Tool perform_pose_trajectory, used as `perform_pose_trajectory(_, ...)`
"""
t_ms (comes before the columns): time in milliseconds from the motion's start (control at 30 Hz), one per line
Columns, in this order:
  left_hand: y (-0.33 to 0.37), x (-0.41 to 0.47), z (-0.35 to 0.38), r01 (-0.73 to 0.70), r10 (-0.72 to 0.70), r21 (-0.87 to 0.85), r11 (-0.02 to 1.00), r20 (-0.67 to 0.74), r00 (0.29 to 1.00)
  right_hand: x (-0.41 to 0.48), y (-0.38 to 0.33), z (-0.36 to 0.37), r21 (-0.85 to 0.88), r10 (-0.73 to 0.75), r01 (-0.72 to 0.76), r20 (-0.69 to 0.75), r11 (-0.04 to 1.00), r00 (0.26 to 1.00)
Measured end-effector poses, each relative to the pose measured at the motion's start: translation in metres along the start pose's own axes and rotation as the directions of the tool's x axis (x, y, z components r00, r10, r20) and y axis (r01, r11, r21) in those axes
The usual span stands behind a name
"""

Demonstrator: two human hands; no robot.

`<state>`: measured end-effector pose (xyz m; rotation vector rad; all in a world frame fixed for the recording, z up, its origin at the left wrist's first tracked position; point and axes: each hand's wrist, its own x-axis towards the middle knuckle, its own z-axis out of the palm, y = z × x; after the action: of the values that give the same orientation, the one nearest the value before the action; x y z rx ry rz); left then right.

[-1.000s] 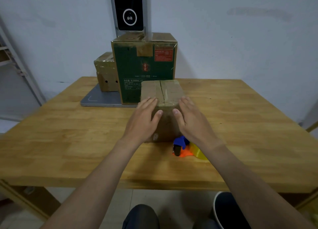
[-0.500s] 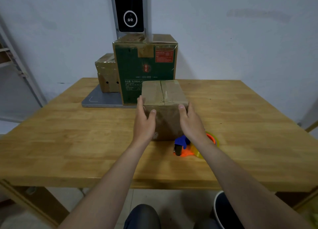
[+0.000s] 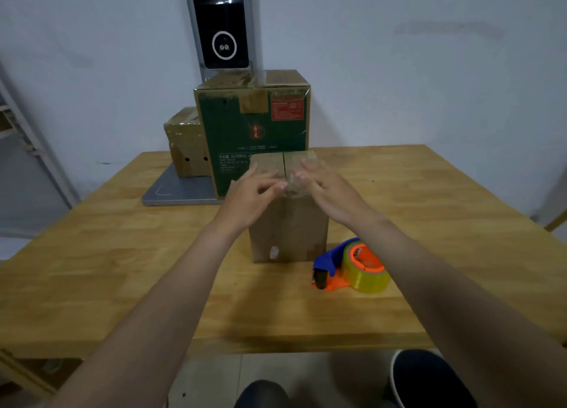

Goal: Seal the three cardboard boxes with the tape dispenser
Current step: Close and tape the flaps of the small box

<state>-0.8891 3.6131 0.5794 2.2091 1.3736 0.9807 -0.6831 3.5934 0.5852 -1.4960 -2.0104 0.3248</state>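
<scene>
On the wooden table [image 3: 122, 269], the left hand [image 3: 251, 195] and the right hand [image 3: 328, 192] lie with stretched fingers on the closed top flaps of the small brown box [image 3: 288, 232]. The tape dispenser [image 3: 352, 265] lies just beside its right front corner. Behind stand the green box [image 3: 251, 131] and a second brown box [image 3: 184, 143].

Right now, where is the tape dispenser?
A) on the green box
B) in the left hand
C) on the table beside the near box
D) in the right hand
C: the tape dispenser lies on the table beside the near box; the left hand and right hand rest on the box top.
</scene>
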Motion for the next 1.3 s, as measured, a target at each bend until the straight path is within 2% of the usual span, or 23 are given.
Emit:
perform_pose_trajectory(100, -0.005, 0.004, 0.009, -0.024, 0.024, 0.005, 1.0, 0.012, 1.0, 0.008, 0.012, 0.018, -0.104, -0.055, 0.06, 0.05, 0.993, 0.997)
perform_pose_trajectory(167, -0.015, 0.003, 0.006, -0.085, 0.085, -0.012, 0.996, -0.013, 0.996, 0.011, 0.021, 0.02, -0.08, -0.099, 0.1, 0.019, 0.992, 0.995)
perform_pose_trajectory(300, -0.033, 0.009, -0.013, -0.12, 0.132, -0.092, 0.989, 0.139, 0.981, 0.012, 0.024, 0.013, -0.057, -0.122, 0.123, 0.03, 0.991, 0.992)
perform_pose_trajectory(400, -0.044, 0.008, -0.024, -0.093, 0.138, -0.202, 0.975, 0.218, 0.966, 0.011, 0.028, 0.01, -0.048, -0.145, 0.147, 0.046, 0.988, 0.988)
perform_pose_trajectory(533, -0.059, 0.0, -0.027, -0.057, 0.127, -0.317, 0.947, 0.204, 0.971, 0.01, 0.035, 0.011, 0.029, -0.174, 0.173, 0.045, 0.984, 0.984)
perform_pose_trajectory(700, -0.066, -0.013, -0.013, -0.117, 0.151, -0.294, 0.949, 0.096, 0.984, 0.008, 0.039, 0.013, 0.098, -0.193, 0.191, 0.009, 0.977, 0.981)
perform_pose_trajectory(800, -0.064, -0.022, 0.002, -0.161, 0.155, -0.276, 0.948, -0.044, 0.987, 0.009, 0.041, 0.016, 0.119, -0.202, 0.204, -0.032, 0.972, 0.979)
perform_pose_trajectory(867, -0.059, -0.028, 0.018, -0.141, 0.093, -0.317, 0.938, -0.162, 0.982, 0.008, 0.042, 0.021, 0.141, -0.197, 0.204, -0.067, 0.969, 0.978)
perform_pose_trajectory(933, -0.049, -0.033, 0.036, -0.107, -0.006, -0.352, 0.93, -0.307, 0.952, 0.007, 0.043, 0.025, 0.158, -0.189, 0.203, -0.099, 0.966, 0.977)
perform_pose_trajectory(1000, -0.035, -0.036, 0.056, -0.073, -0.107, -0.359, 0.93, -0.458, 0.883, 0.006, 0.045, 0.028, 0.154, -0.202, 0.222, -0.137, 0.963, 0.97)
perform_pose_trajectory(1067, -0.024, -0.038, 0.071, -0.041, -0.172, -0.356, 0.934, -0.546, 0.82, 0.006, 0.047, 0.027, 0.144, -0.215, 0.237, -0.156, 0.961, 0.964)
perform_pose_trajectory(1167, -0.029, -0.039, 0.074, -0.034, -0.146, -0.288, 0.957, -0.58, 0.802, 0.007, 0.05, 0.027, 0.131, -0.241, 0.259, -0.137, 0.957, 0.961)
perform_pose_trajectory(1300, -0.041, -0.047, 0.053, -0.03, -0.069, -0.208, 0.978, -0.45, 0.89, 0.009, 0.054, 0.025, 0.079, -0.272, 0.28, -0.102, 0.957, 0.957)
